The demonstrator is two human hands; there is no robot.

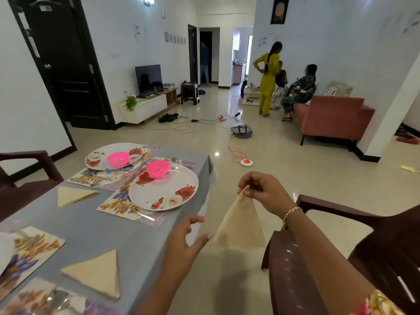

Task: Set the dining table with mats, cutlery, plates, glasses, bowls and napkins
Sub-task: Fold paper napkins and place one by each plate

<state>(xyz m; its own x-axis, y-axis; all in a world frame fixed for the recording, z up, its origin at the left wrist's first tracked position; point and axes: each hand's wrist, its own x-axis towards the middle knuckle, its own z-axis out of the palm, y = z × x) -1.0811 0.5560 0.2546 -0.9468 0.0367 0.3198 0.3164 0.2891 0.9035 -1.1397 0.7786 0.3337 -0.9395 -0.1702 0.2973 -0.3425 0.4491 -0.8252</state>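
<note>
Grey cloth covers the table [102, 228] on the left of a tiled living room.

Off the table's right edge, over the floor, the right hand [261, 192] pinches the top corner of a beige napkin [241, 223] between curled fingers and thumb. A bracelet [292, 212] sits on its wrist. The cloth hangs below that hand as a folded triangle, point up and wide edge down. The left hand [188, 237] is lower and to the left, open with fingers spread and relaxed. Its fingertips are just beside the hanging triangle's lower left corner; whether they touch it is unclear.

A dark chair [341, 258] stands right of the hands, beneath the right forearm. On the table left of the left hand lies a near folded napkin [95, 272], between floral mats at the lower left edge. Farther up, a floral plate [163, 189] on a mat [113, 205] carries a pink bowl [157, 169] at its far rim. A far folded napkin [72, 195] lies left of that mat. Beyond it a second plate [113, 155] bears a second bowl [118, 159], with a glass [152, 146] near the table's far corner.

Across the floor are a red sofa [334, 117], a TV [148, 79] and several people near the far wall.
</note>
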